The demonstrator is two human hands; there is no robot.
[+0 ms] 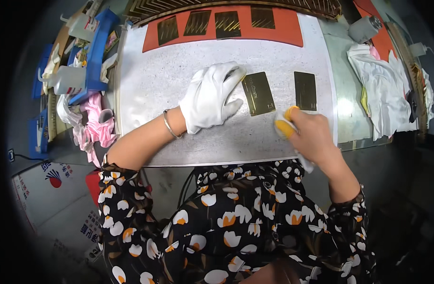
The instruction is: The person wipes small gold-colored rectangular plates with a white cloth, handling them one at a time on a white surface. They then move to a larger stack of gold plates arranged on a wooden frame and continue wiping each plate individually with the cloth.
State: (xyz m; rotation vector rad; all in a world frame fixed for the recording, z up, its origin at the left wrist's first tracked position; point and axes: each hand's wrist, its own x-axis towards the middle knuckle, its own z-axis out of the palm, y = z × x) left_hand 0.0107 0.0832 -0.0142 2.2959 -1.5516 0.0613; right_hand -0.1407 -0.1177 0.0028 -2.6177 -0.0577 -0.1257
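My left hand, in a white glove, rests on the pale work surface with its fingers bent and the thumb apart. Its forefinger tip meets the upper left corner of a dark gold card, which lies slightly tilted. Just off that card's lower right corner, my right hand is bare with yellow covers on its fingertips. It is closed on a white cloth, part of which hangs out below the palm. Beyond the right hand lies a second dark gold card, untouched.
Several dark cards lie on an orange mat at the back, before a slatted rack. Bottles, a blue holder and pink cloths stand left. White garments and a grey bottle lie right.
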